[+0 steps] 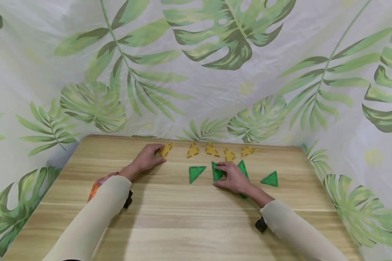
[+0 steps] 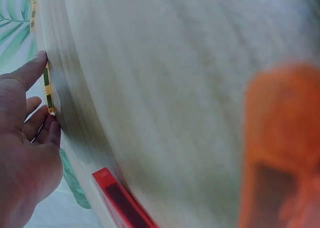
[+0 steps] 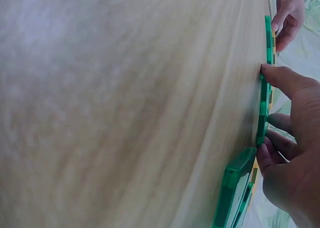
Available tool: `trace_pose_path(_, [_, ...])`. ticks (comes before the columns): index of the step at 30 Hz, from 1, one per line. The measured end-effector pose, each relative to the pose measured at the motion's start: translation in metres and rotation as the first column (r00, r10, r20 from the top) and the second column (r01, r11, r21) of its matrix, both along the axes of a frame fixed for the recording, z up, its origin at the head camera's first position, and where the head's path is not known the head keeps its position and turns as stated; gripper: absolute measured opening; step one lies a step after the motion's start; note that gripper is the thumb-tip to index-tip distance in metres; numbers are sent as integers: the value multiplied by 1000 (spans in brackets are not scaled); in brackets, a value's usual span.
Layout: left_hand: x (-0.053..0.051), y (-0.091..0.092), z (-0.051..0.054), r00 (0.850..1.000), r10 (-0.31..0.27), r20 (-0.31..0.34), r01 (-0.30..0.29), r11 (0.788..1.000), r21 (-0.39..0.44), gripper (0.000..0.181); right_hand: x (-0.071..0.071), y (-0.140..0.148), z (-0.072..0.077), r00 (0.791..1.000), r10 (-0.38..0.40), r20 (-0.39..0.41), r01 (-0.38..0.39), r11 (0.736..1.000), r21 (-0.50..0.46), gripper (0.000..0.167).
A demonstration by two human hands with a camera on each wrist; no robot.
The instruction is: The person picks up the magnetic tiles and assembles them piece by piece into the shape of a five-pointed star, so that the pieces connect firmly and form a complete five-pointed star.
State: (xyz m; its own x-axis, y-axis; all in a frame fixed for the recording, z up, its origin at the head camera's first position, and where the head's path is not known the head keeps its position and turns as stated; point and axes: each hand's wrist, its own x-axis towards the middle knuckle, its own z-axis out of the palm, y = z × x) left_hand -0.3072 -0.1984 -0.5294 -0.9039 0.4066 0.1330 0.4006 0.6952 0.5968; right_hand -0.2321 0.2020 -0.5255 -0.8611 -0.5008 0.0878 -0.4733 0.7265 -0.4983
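Observation:
My left hand holds a yellow triangular tile at the far left of a row of yellow tiles. In the left wrist view the thumb is at one end of this tile and the fingers at the other. My right hand grips a green triangular tile between thumb and fingers, flat against the table. Another green tile is partly hidden behind that hand. Green tiles also lie to its left and right.
Several yellow tiles line the back edge of the wooden table. Red and orange pieces lie beside my left forearm, partly covered by it. A leaf-patterned cloth hangs behind the table.

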Motion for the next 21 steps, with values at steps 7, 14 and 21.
trace_pose_path(7, [1,0,3,1000,4,-13,-4,1000,-25,64,0,1,-2,1000,8,-8,-8,1000,-12,65])
trace_pose_path(14, [5,0,8,999,50,6,-50,996,-70,72,0,2,-3,1000,4,-16,-4,1000,-28,64])
trace_pose_path(21, [17,-4,14,995,59,-77,-62,997,-46,69,0,0,0,1000,4,-20,-5,999,-41,65])
